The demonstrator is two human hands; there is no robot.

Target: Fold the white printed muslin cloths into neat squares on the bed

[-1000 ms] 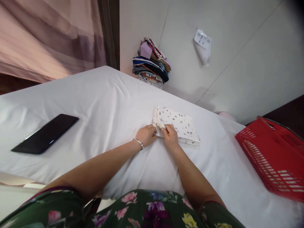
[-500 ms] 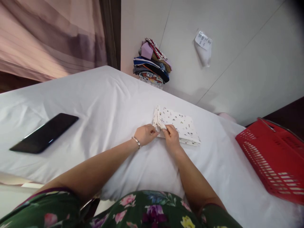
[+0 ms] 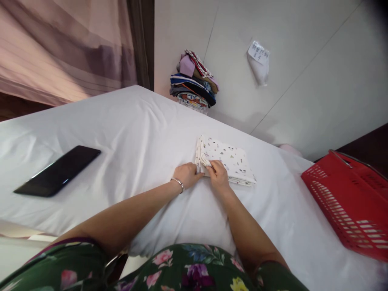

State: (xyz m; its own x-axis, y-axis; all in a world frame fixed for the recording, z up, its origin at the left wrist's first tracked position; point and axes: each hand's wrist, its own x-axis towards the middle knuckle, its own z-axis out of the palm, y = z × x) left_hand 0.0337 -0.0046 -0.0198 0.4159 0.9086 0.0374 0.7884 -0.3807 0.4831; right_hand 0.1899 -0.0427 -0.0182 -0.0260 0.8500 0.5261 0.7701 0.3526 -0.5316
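Note:
A folded white cloth [image 3: 228,155] with small printed figures lies flat on the white-covered table in front of me. My right hand [image 3: 218,173] pinches the upper layers at its near left corner, thumb and fingers closed on the fabric. Against the lower layers at the same corner rests my left hand [image 3: 186,173], its fingers curled and its thumb reaching toward the fold. A silver bracelet [image 3: 177,182] circles my left wrist. The cloth's inner folds at the corner are partly hidden behind my fingers.
A black tablet-like slab [image 3: 59,171] lies at the left on the white sheet [image 3: 121,129]. At the right stands a red plastic basket [image 3: 348,194]. Beyond the far edge are a stack of folded clothes [image 3: 195,83] and a labelled plastic bag [image 3: 259,62]. A pinkish curtain [image 3: 69,44] hangs at far left.
My left hand has shifted slightly nearer and rotated, its thumb now lower beside the corner. My right hand keeps its pinch, and the cloth has hardly moved.

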